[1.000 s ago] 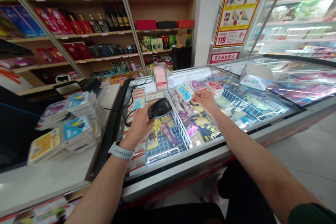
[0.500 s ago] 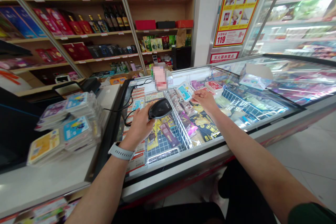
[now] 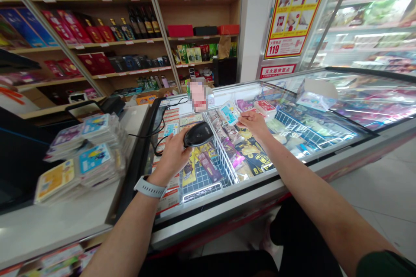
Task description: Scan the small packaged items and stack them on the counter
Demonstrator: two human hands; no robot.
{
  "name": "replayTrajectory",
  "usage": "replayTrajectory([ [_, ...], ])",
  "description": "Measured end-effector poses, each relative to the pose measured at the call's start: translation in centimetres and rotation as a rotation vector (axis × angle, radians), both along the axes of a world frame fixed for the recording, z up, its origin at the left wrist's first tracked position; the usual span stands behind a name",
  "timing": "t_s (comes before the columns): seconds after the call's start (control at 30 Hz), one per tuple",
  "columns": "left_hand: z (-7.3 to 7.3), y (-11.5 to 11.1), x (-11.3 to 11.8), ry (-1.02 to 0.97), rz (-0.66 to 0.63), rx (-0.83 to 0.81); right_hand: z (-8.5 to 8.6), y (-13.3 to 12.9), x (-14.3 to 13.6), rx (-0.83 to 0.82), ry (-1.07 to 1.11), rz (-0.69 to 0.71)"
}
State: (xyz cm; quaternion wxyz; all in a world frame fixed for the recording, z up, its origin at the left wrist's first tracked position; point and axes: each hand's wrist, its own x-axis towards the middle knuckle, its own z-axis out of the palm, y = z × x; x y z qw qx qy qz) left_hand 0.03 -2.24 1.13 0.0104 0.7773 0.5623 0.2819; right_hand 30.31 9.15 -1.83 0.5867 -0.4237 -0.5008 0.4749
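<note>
My left hand (image 3: pixel 173 154) is wrapped round a black barcode scanner (image 3: pixel 198 134), whose head points right over the glass-topped freezer (image 3: pixel 182 233). Between the thumb and fingers of my right hand (image 3: pixel 253 122) is the edge of a flat, clear pack with a blue label (image 3: pixel 230 114). Scanner and pack are apart, both above the glass. A similar pack with a red label (image 3: pixel 265 107) lies just beyond my right hand. Under the glass, a white wire basket (image 3: pixel 224 153) has wrapped ice creams in and beside it.
Stacks of flat packs with blue, purple and yellow labels (image 3: pixel 94 159) stand on the counter (image 3: pixel 19 238) at left. The scanner's cable (image 3: pixel 159 127) loops over the freezer's left edge. An open white carton (image 3: pixel 316 95) sits on the glass at right. Shelves of boxes and bottles (image 3: pixel 143 21) line the back.
</note>
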Motion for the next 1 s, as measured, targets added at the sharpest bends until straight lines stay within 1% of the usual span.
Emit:
replayTrajectory([
  [0.23, 0.25, -0.12, 0.18, -0.004, 0.007, -0.008, 0.06, -0.09, -0.01, -0.003, -0.013, -0.002],
  [0.6, 0.27, -0.24, 0.26, -0.02, 0.0, 0.0, 0.35, -0.28, -0.14, -0.01, -0.027, -0.017],
  [0.87, 0.1, -0.33, 0.19, -0.029, 0.008, -0.02, -0.04, -0.23, 0.21, 0.023, -0.024, 0.003],
  [1.0, 0.08, -0.32, 0.16, -0.026, -0.005, -0.02, -0.04, -0.21, 0.19, 0.015, -0.042, -0.018],
])
